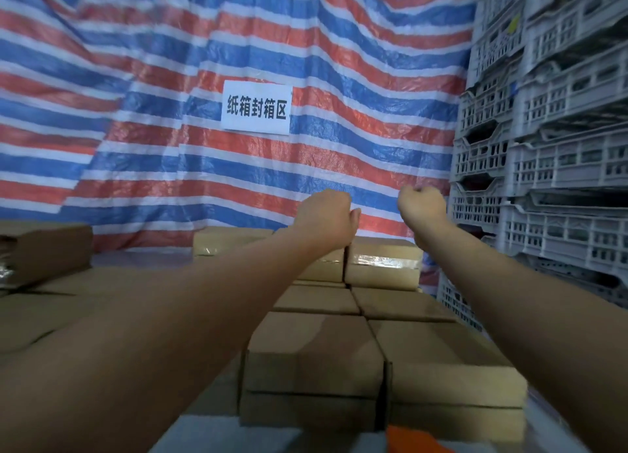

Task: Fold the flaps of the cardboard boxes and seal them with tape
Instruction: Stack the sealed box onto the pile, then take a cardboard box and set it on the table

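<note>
Nearest the camera, an orange object [413, 440] pokes in at the bottom edge, too blurred to identify. Just beyond it stand stacked cardboard boxes [314, 357] in two columns running away from the viewer; the near ones sit side by side, closed, their long axes pointing away toward the back wall. Both forearms stretch out over them. At the far end a taped box [384, 262] lies crosswise — its long axis runs left to right, a strip of clear tape along its front face. The left hand [326, 216] is curled into a fist above these far boxes, and whether it holds anything cannot be told. The right hand [423, 204] is also clenched, apparently on nothing. Grey plastic crates [550, 153] are stacked at right, and behind everything hangs a striped tarp [136, 113] bearing a white paper sign [256, 108]
</note>
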Demonstrator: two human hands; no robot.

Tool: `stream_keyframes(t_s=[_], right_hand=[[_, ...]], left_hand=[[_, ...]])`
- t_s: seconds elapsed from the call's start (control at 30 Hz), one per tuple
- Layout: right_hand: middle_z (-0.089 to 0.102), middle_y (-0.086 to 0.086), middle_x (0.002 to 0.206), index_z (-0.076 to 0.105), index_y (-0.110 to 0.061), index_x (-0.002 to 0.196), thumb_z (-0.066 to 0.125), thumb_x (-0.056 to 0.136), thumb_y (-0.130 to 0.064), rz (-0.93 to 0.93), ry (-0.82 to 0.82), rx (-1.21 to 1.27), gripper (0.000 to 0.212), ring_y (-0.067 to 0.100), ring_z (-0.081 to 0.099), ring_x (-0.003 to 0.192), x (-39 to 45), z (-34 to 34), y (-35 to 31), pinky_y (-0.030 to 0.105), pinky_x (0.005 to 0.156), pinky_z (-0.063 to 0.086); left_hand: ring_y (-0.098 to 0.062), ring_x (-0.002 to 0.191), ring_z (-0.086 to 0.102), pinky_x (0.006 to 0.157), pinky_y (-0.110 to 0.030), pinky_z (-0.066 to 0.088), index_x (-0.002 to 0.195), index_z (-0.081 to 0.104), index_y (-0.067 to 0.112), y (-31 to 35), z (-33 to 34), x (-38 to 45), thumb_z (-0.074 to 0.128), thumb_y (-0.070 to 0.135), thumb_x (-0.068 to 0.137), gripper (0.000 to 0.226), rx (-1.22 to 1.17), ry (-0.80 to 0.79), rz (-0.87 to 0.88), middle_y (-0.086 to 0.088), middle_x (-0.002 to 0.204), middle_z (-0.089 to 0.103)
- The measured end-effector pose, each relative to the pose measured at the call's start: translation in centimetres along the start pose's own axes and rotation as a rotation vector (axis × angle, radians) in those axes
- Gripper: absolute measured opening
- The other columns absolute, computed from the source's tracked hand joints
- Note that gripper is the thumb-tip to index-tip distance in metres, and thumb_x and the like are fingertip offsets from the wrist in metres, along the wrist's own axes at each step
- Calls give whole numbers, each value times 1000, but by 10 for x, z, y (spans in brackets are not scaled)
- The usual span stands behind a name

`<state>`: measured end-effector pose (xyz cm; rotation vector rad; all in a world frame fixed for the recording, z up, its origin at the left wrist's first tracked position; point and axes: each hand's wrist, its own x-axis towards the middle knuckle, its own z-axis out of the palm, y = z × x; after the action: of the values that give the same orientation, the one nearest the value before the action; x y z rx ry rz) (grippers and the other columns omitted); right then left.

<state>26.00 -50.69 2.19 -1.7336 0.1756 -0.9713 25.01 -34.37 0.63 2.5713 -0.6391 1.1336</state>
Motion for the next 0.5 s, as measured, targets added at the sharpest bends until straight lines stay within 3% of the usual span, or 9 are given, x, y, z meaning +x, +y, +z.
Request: stream_keyframes(t_s=[0.07,0.2,0.3,0.37,0.5], right_hand=[[45,4,68,44,-10,67,43,93,-17,-62,-5,63,27,18,37,60,-34,-8,-33,27,52,28],[47,12,76,51,-13,77,43,92,-17,-96,-35,210,18,20,46,71,-107,-27,-80,29,55,32],[39,9,66,41,-17,67,46,92,-17,-85,-95,313,25,12,56,55,-165,-34,-95,30,63,43],[43,5,61,47,-14,69,46,91,-17,-86,-152,317,23,3,54,44,-201,-34,-94,35,67,46],[50,-2,50,58,-16,68,46,91,-18,-78,-225,303,25,11,51,47,-257,-23,-83,31,53,41]], left_hand=[[-19,72,56,58,-30,39,86,59,11,0,-39,-20,43,36,101,33,-31,8,-20,0,74,56],[-18,68,57,55,-28,40,81,62,12,7,-104,-71,44,35,100,35,-115,34,-26,-2,70,58],[-19,63,55,56,-31,43,72,58,13,8,-142,-114,45,31,100,36,-230,56,-37,-2,64,56],[-17,60,53,56,-33,45,66,55,16,7,-160,-147,47,29,99,37,-322,61,-59,1,60,53],[-11,61,56,57,-30,46,72,61,22,-6,-178,-210,50,31,98,30,-458,34,-116,5,63,57]])
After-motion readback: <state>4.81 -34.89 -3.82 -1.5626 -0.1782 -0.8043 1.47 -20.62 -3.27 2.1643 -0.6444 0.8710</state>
